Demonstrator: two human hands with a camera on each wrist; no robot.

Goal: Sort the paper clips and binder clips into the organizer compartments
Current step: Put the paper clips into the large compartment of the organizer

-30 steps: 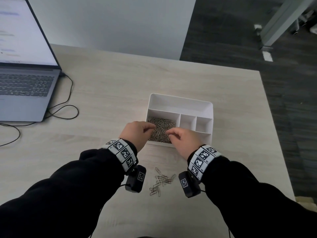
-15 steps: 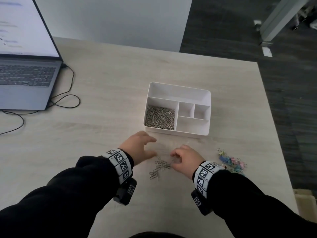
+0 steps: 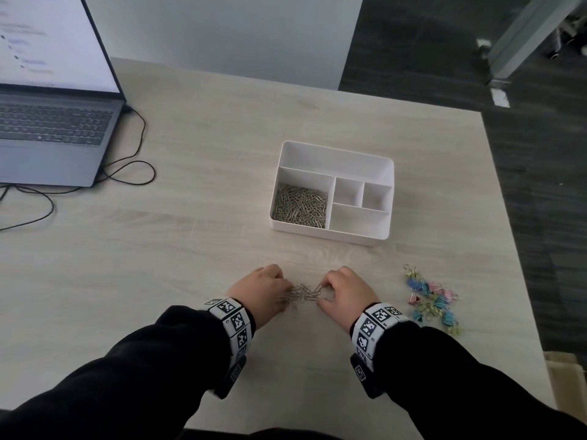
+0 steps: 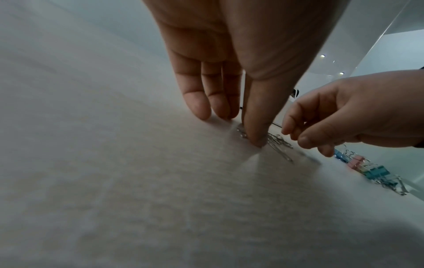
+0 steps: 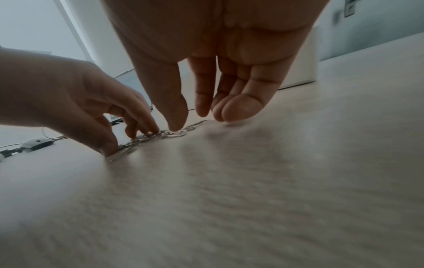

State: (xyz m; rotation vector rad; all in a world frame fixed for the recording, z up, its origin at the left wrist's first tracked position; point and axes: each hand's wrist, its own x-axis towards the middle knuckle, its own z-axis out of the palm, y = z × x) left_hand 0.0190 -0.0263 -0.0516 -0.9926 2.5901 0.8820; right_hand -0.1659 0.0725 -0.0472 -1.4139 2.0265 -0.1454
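Note:
A white organizer (image 3: 336, 154) stands mid-table, and its large left compartment holds a heap of silver paper clips (image 3: 300, 206). Its other compartments show bare bottoms. A small bunch of loose paper clips (image 3: 301, 293) lies on the table nearer to me. My left hand (image 3: 284, 293) closes thumb and fingertips on the bunch's left side, with the thumb (image 4: 257, 139) down on the clips. My right hand (image 3: 320, 292) pinches at the right end, its thumb (image 5: 175, 125) on a clip (image 5: 181, 133). Coloured binder clips (image 3: 432, 301) lie in a pile to the right.
An open laptop (image 3: 54, 128) sits at the far left with a black cable (image 3: 133, 160) looping over the table. The table's right edge (image 3: 514, 249) runs close behind the binder clips, with dark floor beyond.
Both hands have drawn back from the organizer's paper clip compartment to the loose clips on the table and closed in on them from both sides. The binder clip pile has come into view.

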